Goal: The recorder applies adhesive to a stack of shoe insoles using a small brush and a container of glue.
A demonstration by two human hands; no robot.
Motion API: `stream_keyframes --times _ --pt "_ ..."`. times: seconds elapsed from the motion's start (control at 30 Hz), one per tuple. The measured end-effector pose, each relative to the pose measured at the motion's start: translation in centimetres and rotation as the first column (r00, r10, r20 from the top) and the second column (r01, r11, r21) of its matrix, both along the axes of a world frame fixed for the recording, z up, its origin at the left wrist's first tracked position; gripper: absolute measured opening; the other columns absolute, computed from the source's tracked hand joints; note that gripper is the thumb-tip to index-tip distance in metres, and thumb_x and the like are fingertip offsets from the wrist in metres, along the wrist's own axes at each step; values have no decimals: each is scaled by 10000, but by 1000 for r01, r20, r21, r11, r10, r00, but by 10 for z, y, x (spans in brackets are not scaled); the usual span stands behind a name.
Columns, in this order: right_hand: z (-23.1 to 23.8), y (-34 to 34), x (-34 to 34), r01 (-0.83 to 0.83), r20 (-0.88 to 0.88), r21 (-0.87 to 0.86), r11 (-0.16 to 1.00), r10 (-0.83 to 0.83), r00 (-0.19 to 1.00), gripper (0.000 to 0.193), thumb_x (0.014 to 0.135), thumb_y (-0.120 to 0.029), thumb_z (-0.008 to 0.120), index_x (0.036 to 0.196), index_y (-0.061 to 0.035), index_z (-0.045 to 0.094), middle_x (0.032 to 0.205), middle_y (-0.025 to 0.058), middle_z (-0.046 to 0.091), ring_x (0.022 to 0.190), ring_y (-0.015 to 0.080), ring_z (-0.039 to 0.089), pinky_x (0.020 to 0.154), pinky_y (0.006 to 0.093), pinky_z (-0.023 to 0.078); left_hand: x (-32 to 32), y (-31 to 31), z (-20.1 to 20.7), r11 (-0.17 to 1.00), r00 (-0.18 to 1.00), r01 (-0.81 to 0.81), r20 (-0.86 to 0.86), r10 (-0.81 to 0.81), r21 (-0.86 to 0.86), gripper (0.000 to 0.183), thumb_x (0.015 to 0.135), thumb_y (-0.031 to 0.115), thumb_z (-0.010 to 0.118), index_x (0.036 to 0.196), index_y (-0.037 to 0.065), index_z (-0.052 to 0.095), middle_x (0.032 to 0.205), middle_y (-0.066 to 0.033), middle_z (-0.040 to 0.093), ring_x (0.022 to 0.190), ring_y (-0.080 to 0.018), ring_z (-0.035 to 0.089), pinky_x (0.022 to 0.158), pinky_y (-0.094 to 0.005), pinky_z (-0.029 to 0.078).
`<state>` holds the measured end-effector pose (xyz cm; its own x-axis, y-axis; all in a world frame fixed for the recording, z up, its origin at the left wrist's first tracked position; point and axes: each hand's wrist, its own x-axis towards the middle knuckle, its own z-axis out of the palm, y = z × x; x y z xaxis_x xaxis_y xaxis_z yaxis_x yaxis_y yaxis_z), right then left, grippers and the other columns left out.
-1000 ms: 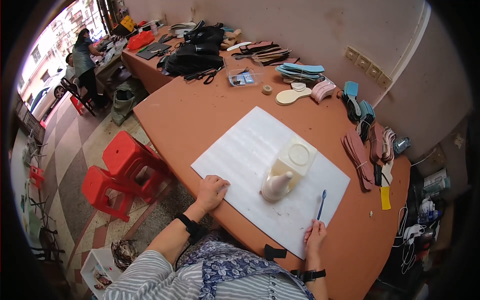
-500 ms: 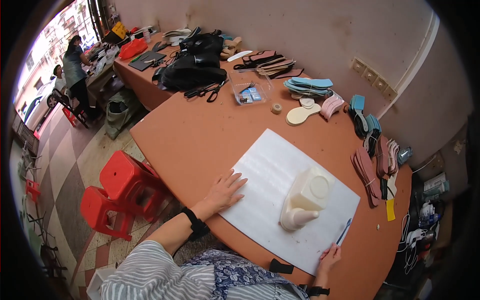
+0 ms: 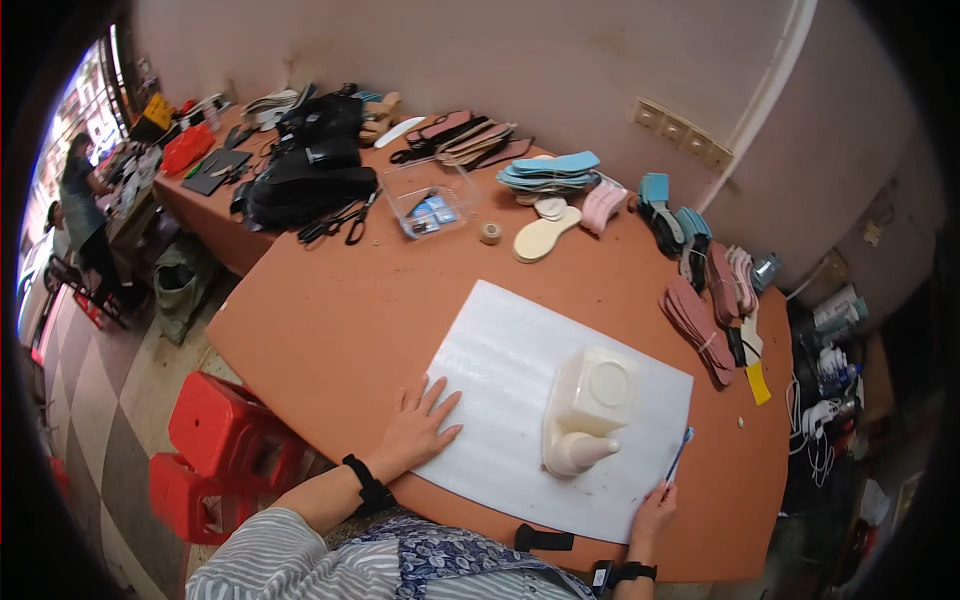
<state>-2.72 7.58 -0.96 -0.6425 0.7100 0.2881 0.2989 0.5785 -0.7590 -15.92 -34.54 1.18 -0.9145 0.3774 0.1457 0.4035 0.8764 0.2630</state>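
Spread wide, the left hand [image 3: 415, 430] lays its fingers over the left edge of a white sheet [image 3: 490, 400]; from my end I can't tell how hard it presses. To its right, the right hand [image 3: 655, 510] pinches a blue brush [image 3: 679, 458] by the handle, whose lower end I lose inside the fingers.

Starting at the far left, I get another person [image 3: 84, 205] dimly, near the dark lens rim. Next come red stools [image 3: 215, 430], their legs partly hidden by the table [image 3: 330, 320]. Behind, a black pile [image 3: 315, 165] merges into one mass I can't separate. Inside the clear box [image 3: 430, 205], the blue contents are too small for me to read.

Right of the sheet's middle sits a cream bottle [image 3: 585, 395] with a cone spout toward the person; its far side is turned from me. The brush's head reaches the sheet's right edge, its bristles too small to make out. Beyond lie pink insoles [image 3: 697, 330], then clutter [image 3: 835, 390] sinking into shadow.
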Motion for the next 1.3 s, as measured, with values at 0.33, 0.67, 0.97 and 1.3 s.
stream_keyframes --times 0.33,0.67,0.97,1.3 --pt "-11 3 1 69 64 11 998 -70 996 245 924 -200 527 969 34 582 634 173 563 547 294 547 544 400 438 -3 1 1 1000 1000 7 -12 -6 20 551 884 452 529 1355 173 469 1448 -139 357 1356 -373 266 1069 -557 187" --pt "-4 1 -1 66 29 33 997 -67 997 209 934 -186 525 909 14 577 627 110 549 554 191 525 528 337 426 -5 4 3 1000 999 -8 38 7 12 563 867 423 555 1356 161 461 1460 -143 332 1365 -381 241 1071 -574 191" --pt "-1 -2 -1 63 8 55 996 -64 998 207 917 -182 547 934 21 581 709 183 610 628 307 617 582 382 474 -4 6 6 999 1000 -5 30 4 43 535 860 378 571 1330 137 485 1445 -170 342 1355 -401 247 1074 -573 191" --pt "-3 -1 -1 59 11 70 996 -60 998 208 905 -181 559 952 20 590 744 199 620 666 348 623 606 398 481 -4 8 8 1000 999 -5 36 4 18 547 851 358 577 1333 121 477 1445 -181 340 1355 -402 248 1076 -557 191"
